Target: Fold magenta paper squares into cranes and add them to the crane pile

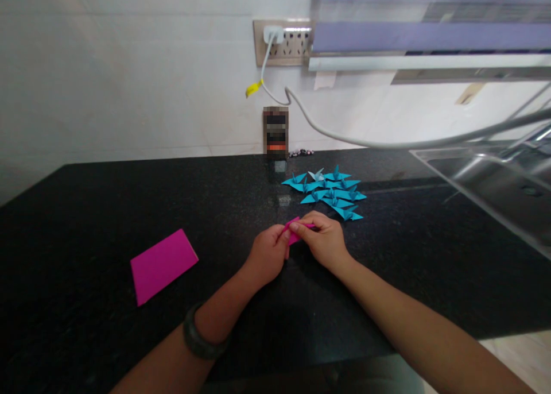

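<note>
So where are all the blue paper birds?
The blue birds lie in a pile on the black counter, just behind the right hand and left of the sink.

Soft, even light comes from about one o'clock, where the window blind point(430, 35) glows and smears. The black counter point(86, 221) reads dim, with faint reflections near twelve o'clock. Edges bend and blur toward three o'clock, where the sink point(495, 181) streaks. The centre is fairly sharp; shadows are weak.
</note>
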The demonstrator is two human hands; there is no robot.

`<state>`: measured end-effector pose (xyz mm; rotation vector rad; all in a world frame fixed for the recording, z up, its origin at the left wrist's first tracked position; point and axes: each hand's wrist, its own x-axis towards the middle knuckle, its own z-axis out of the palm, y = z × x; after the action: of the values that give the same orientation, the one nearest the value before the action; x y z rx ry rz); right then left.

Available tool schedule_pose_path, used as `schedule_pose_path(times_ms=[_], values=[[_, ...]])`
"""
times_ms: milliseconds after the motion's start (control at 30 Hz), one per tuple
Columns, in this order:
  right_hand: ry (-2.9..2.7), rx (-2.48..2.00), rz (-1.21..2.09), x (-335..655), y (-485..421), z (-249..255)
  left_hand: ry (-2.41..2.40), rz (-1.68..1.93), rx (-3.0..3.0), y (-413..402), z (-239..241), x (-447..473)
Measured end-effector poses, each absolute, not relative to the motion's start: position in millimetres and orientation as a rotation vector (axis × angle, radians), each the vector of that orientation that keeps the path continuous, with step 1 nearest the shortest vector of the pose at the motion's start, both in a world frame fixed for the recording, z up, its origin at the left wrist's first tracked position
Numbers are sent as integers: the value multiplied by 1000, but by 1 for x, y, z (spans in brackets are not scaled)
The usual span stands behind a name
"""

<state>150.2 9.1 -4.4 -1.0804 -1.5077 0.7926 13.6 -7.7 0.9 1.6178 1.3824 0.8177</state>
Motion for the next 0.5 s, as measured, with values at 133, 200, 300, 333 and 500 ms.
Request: schedule_pose_path(times_ms=[133, 200, 300, 333, 500], values=[[-1514, -1085, 792, 151, 9, -2, 1397, 794, 1630, -8, 4, 13], [-1538, -1094, 794, 152, 9, 0, 1400, 785, 1629, -9, 6, 13], [-1585, -1143, 787, 155, 11, 2, 1397, 774, 1629, -9, 6, 13], [-1592, -1169, 799, 157, 12, 3, 1394, 771, 1624, -9, 5, 13], [-1454, -1243, 1073, 166, 17, 1, 1379, 776, 1500, -5, -2, 11]])
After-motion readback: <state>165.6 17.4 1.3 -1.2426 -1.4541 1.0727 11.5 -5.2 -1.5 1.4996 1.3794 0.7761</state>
